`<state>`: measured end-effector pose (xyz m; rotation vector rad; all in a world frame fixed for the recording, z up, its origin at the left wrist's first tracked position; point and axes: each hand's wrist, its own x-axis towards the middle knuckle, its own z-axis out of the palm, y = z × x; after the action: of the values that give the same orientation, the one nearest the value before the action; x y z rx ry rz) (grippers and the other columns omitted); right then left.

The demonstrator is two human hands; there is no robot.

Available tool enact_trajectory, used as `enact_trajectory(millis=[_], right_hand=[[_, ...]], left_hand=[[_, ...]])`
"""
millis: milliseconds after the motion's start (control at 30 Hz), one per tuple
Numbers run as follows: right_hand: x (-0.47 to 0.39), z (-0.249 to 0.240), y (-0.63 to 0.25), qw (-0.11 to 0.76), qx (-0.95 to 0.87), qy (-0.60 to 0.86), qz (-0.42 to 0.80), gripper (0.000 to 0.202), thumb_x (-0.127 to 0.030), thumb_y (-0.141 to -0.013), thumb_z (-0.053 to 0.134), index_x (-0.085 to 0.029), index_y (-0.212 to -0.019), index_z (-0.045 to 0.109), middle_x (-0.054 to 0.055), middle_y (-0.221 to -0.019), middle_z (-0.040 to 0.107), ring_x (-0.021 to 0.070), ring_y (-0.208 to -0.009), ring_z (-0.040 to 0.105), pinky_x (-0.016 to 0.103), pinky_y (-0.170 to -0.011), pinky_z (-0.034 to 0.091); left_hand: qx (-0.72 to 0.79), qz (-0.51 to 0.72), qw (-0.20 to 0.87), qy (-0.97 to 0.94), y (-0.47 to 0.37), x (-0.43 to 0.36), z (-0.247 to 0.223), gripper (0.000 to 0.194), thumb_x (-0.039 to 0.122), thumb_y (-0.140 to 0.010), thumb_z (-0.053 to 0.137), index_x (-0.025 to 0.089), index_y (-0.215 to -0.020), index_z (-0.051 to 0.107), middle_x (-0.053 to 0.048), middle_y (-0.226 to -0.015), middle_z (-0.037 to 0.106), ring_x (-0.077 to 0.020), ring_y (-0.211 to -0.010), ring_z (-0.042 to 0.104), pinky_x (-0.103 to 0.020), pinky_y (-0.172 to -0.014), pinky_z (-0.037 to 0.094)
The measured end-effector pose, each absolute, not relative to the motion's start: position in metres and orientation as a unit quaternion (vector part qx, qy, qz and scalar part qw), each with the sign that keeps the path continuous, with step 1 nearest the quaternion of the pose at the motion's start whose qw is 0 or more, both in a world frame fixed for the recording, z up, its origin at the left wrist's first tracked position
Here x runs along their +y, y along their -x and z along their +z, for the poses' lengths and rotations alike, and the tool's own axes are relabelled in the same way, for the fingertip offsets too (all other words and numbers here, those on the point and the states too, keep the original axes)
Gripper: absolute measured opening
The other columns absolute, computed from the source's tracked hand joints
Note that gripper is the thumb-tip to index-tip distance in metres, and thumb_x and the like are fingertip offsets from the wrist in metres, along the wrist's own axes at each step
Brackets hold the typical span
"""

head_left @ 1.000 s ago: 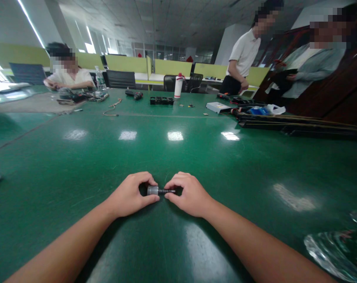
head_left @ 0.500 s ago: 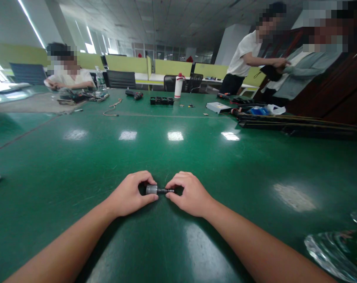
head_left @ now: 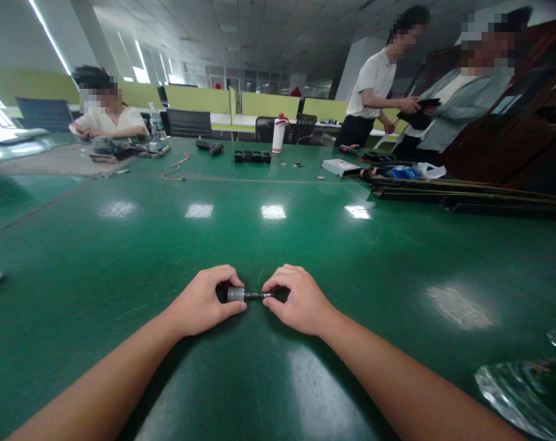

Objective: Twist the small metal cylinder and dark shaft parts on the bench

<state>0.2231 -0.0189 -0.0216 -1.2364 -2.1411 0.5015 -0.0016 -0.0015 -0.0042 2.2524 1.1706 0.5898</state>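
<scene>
My left hand point(head_left: 208, 300) is closed around a grey metal cylinder with a slim dark shaft point(head_left: 236, 294), thumb below and fingers above. The shaft points right, low over the green tabletop. At its far end, my right hand point(head_left: 300, 299) pinches the tip between thumb and fingers. Ridges or coils show on that tip, too small to make out. The two hands face each other with a short stretch of bare shaft between them.
Green table point(head_left: 241, 239) spreads all around. A clear plastic bottle point(head_left: 521, 392) lies at lower right. Further back are a white bottle point(head_left: 278, 136), a power drill point(head_left: 209, 147), a black part point(head_left: 252, 157) and long dark strips point(head_left: 471, 196). Several people are across the table.
My right hand has slid slightly to the right along the shaft, baring a little more of it. My left hand stays put. Two people at back right have shifted left.
</scene>
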Motion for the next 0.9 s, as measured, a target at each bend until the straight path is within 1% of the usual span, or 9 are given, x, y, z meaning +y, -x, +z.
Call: enact_trajectory(millis=[233, 533, 700, 900], right_hand=[[-0.0181, -0.0223, -0.2248, 0.305, -0.805, 0.472, 0.189, 0.009, -0.015, -0.071, 0.073, -0.021, -0.076, 0.069, 0.001, -0.077, 0.068, 0.0182, -0.079, 0.058, 0.035, -0.079, 0.04], [-0.0169, -0.0211, -0.2263, 0.296, -0.804, 0.478, 0.194, 0.01, -0.014, -0.069, 0.072, -0.02, -0.076, 0.068, 0.001, -0.076, 0.067, 0.0178, -0.077, 0.058, 0.033, -0.076, 0.041], [-0.016, -0.0215, -0.2275, 0.304, -0.797, 0.484, 0.195, 0.01, -0.012, -0.069, 0.07, -0.02, -0.075, 0.068, 0.001, -0.075, 0.065, 0.0172, -0.075, 0.057, 0.031, -0.072, 0.042], [-0.0137, -0.0233, -0.2305, 0.315, -0.771, 0.516, 0.199, 0.009, -0.01, -0.067, 0.067, -0.018, -0.071, 0.066, 0.0, -0.071, 0.061, 0.0148, -0.068, 0.055, 0.027, -0.062, 0.04]], left_hand=[[0.431, 0.218, 0.26, -0.836, 0.0015, -0.0014, -0.0035, 0.019, 0.031, -0.074, 0.072, 0.018, -0.083, 0.061, -0.001, -0.082, 0.064, -0.0183, -0.078, 0.059, -0.028, -0.071, 0.043], [0.435, 0.215, 0.262, -0.834, 0.0023, -0.0016, -0.0041, 0.019, 0.03, -0.074, 0.072, 0.018, -0.082, 0.061, -0.001, -0.083, 0.064, -0.0183, -0.079, 0.058, -0.028, -0.071, 0.043], [0.441, 0.214, 0.26, -0.832, 0.0023, -0.0012, -0.0036, 0.019, 0.029, -0.074, 0.073, 0.018, -0.082, 0.06, -0.001, -0.083, 0.063, -0.0185, -0.079, 0.058, -0.029, -0.072, 0.042], [0.45, 0.217, 0.259, -0.826, 0.002, -0.0006, -0.004, 0.019, 0.029, -0.073, 0.073, 0.018, -0.081, 0.06, 0.0, -0.083, 0.064, -0.0186, -0.079, 0.058, -0.029, -0.071, 0.042]])
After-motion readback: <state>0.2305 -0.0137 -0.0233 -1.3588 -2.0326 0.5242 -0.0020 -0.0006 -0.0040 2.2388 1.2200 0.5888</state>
